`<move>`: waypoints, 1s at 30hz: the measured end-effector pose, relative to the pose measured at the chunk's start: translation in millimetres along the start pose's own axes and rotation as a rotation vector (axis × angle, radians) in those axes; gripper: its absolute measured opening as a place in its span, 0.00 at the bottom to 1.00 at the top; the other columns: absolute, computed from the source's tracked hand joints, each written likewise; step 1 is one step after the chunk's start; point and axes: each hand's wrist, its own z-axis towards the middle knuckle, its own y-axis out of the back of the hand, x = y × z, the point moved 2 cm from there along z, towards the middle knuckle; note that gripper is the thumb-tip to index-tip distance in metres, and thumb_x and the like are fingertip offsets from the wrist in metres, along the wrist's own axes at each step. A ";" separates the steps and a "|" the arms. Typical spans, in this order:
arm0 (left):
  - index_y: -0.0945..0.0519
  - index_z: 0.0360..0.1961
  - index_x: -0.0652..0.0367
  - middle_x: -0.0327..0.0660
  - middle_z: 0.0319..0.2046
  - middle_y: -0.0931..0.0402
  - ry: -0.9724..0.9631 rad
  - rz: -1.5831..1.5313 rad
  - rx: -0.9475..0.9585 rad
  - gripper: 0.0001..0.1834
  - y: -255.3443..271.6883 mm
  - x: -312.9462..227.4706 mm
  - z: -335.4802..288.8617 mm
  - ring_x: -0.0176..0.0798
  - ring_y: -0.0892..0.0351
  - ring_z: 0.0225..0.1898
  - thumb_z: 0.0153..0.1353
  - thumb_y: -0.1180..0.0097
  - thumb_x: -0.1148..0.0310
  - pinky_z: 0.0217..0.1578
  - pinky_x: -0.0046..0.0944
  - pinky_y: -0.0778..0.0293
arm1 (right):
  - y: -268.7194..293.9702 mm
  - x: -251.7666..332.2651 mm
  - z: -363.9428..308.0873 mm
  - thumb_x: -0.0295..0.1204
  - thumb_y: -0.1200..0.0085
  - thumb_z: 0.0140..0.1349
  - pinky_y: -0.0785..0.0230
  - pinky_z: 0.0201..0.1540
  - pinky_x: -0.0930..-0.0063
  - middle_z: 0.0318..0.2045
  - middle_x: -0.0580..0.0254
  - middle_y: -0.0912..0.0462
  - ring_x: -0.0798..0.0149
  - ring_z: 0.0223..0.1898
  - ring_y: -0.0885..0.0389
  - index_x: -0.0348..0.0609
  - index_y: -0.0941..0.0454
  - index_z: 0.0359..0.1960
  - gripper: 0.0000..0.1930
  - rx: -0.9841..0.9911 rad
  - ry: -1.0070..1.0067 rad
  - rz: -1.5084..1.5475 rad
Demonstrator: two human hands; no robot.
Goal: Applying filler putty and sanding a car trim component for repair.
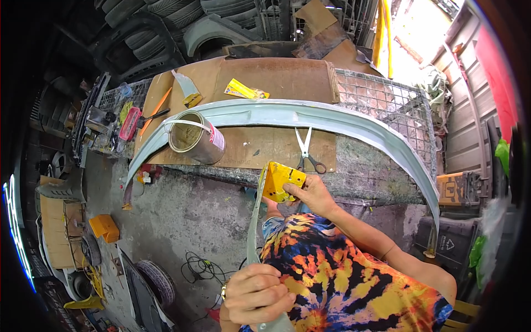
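My left hand (259, 293) is closed around a narrow grey-green strip (254, 232) that runs upward in front of my body. At the strip's upper end sits a yellow angular end piece (279, 181) with dark specks and small holes. My right hand (312, 195) pinches that end piece at its right side, thumb on its face. Beyond it, open scissors (304, 150) with dark handles lie with their blades pointing away from me. A long, curved, pale green car body trim (249, 113) arches across the bench, and an open paint can (199, 141) stands against it.
Brown cardboard (276, 77) covers part of the wire-mesh bench (387, 105). On it lie a yellow packet (243, 88) and another pale piece with a yellow end (188, 88). A coiled black cable (202, 268) and a tyre (156, 281) are on the floor at left.
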 end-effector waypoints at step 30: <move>0.23 0.34 0.66 0.45 0.27 0.24 0.562 -0.320 -0.676 0.34 -24.1 162.6 -76.6 0.37 0.25 0.28 0.62 0.49 0.38 0.37 0.38 0.29 | 116.3 -123.2 120.6 0.28 0.45 0.53 0.56 0.71 0.46 0.68 0.46 0.42 0.46 0.71 0.48 0.40 0.42 0.68 0.38 -0.049 0.180 -1.761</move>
